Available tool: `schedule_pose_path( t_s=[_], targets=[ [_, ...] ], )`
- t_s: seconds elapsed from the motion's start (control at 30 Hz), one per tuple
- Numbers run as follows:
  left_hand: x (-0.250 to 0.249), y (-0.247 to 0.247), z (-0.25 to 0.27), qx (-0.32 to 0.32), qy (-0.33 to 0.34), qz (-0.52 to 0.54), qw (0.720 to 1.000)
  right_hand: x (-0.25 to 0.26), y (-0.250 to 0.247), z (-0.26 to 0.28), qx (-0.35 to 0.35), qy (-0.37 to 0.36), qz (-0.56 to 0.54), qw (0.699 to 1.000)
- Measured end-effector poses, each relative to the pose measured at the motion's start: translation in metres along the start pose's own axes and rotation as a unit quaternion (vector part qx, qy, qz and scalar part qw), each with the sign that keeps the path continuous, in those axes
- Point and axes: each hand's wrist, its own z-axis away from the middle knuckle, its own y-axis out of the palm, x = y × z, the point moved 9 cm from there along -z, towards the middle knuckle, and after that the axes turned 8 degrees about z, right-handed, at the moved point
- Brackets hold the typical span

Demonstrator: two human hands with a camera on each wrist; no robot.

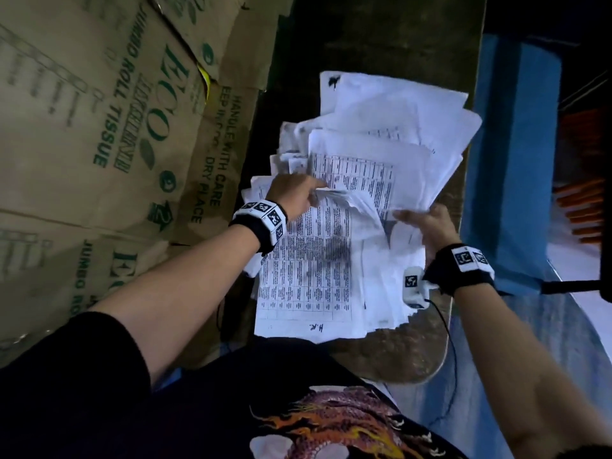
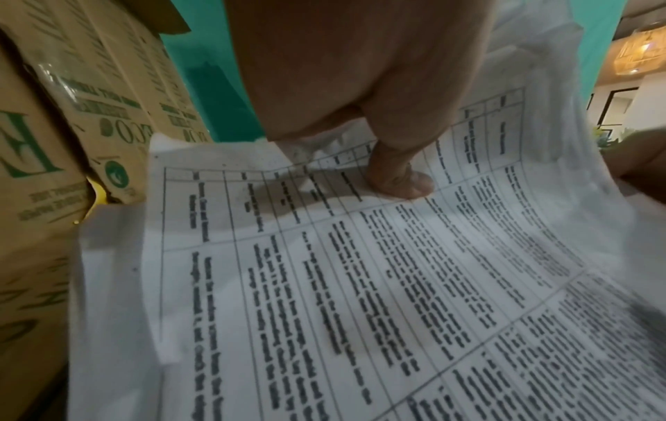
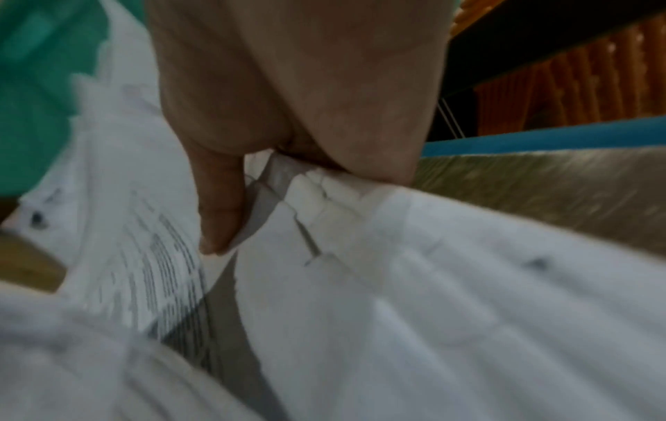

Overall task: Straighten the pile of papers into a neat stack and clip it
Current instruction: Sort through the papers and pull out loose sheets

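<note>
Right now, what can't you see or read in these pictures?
- Head view: the words on the papers are too small and blurred to read.
- Right wrist view: the right hand hides its own fingers; the papers are blurred.
- No clip shows in any view.

I see a narrow dark table (image 1: 381,34) with a mottled, worn top and a rounded near end. Directly on it lies a loose pile of papers (image 1: 364,154), white sheets fanned at different angles, some printed with tables; the pile spreads across most of the table's width and overhangs its right edge
</note>
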Motion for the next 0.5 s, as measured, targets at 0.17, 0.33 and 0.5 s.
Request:
schedule_pose_path(
  t_s=[0.17, 0.33, 0.5],
  targets=[
    [-0.001, 0.003, 0.007, -0.025, -0.005, -0.028, 0.999, -0.019, 0.011, -0.001, -0.002, -0.014, 0.197, 0.98],
    [0.012, 0.002, 0.01, -0.014, -0.045, -0.049, 0.998, 0.005, -0.004, 0.023, -0.036, -0.055, 0.104, 0.992],
    [0.019, -0.007, 0.004, 0.002, -0.062, -0.061, 0.996, 0.031, -0.05, 0.047, -0.055, -0.092, 0.003, 0.994]
  ],
)
